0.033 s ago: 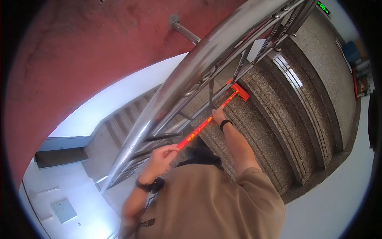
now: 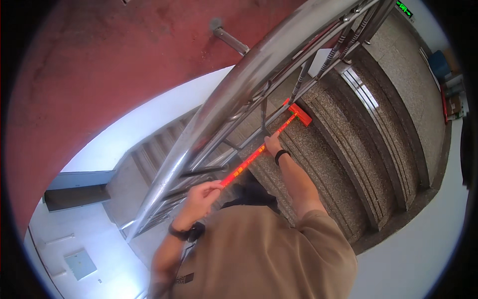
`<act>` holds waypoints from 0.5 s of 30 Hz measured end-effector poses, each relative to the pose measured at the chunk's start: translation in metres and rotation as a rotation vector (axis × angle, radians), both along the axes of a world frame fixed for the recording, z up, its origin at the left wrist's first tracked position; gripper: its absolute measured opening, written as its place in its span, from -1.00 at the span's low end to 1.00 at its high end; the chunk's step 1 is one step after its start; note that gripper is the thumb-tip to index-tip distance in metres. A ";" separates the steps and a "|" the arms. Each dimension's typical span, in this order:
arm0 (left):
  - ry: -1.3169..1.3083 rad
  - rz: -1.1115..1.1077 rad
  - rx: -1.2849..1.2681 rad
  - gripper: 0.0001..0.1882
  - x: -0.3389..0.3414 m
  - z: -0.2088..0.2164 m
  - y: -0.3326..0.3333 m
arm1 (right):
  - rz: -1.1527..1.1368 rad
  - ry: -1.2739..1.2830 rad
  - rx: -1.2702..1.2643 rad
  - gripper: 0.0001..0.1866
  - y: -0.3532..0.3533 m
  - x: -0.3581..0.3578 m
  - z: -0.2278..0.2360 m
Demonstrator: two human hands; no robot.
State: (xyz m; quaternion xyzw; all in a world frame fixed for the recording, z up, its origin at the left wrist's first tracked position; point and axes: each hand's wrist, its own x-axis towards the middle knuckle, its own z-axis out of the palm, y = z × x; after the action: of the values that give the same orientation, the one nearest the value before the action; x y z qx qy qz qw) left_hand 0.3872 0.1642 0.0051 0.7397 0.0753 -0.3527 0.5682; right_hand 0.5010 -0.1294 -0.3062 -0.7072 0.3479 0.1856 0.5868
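A broom with a red handle (image 2: 244, 165) slants from beside my body up and to the right. Its red, rectangular head (image 2: 301, 113) with bristles rests at a stair step, close to the foot of the railing. My left hand (image 2: 201, 201) is closed around the upper end of the handle. Lower down the handle, nearer the head, my right hand (image 2: 272, 144) grips it too. A dark watch (image 2: 195, 231) is on my left wrist and a black band (image 2: 282, 155) on the right one.
Speckled stone steps (image 2: 343, 144) climb to the right toward a landing (image 2: 401, 65). A metal railing (image 2: 224, 117) runs along their left side. Beyond it, lower stairs (image 2: 159, 149) lead down. A blue container (image 2: 439, 65) and boxes stand by the far right wall.
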 end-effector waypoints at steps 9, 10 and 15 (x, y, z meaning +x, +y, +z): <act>0.021 0.014 0.133 -0.74 -0.025 0.084 0.059 | 0.100 -0.069 0.282 -0.40 0.082 -0.067 0.032; 0.029 0.018 0.167 -0.73 -0.024 0.091 0.062 | 0.104 -0.090 0.292 -0.39 0.085 -0.071 0.036; 0.017 -0.001 0.160 -0.73 -0.018 0.091 0.048 | 0.135 -0.007 0.443 -0.07 0.060 -0.063 0.011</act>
State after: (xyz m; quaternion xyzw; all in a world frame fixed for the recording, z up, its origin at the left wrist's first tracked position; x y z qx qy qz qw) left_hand 0.3691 0.2121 0.0966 0.7797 0.1075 -0.3522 0.5065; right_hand 0.4381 -0.0692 -0.2954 -0.5834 0.2484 0.2939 0.7153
